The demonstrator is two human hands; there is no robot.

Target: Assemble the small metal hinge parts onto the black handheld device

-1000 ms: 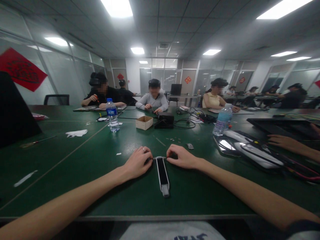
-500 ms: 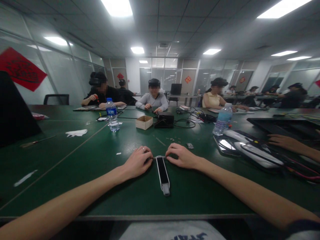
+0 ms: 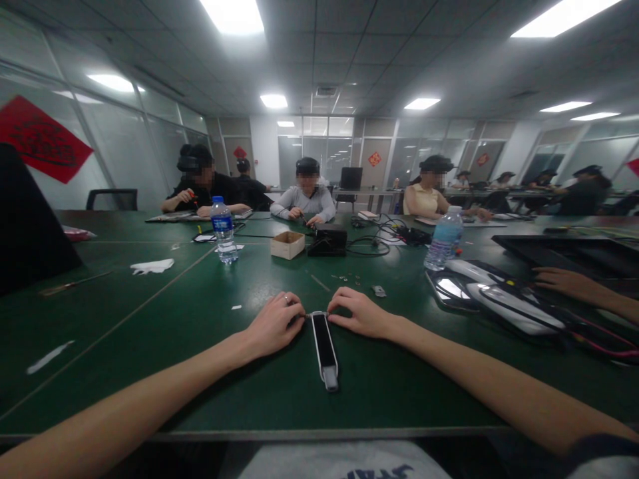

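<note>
A narrow device with a black face, pale rim and grey near end (image 3: 325, 349) lies on the green table in front of me. My left hand (image 3: 275, 324) is at the left of its far end, fingers closed in a pinch. From the right side my right hand (image 3: 358, 313) pinches with thumb and forefinger at the same far end. Something small and thin seems to be at the fingertips of both hands, too small to name. Beyond my hands lie several tiny loose parts (image 3: 344, 278) and a small grey piece (image 3: 379, 291).
A small open box (image 3: 287, 246) and a black box (image 3: 327, 241) with cables stand farther back. Water bottles are at left (image 3: 223, 229) and right (image 3: 443, 238). White-cased devices (image 3: 514, 307) lie on the right, near another person's hand (image 3: 562, 283). Several people sit across the table.
My right fingertips have shifted slightly left, closer to the device's far end. My left hand and the device look nearly unchanged.
</note>
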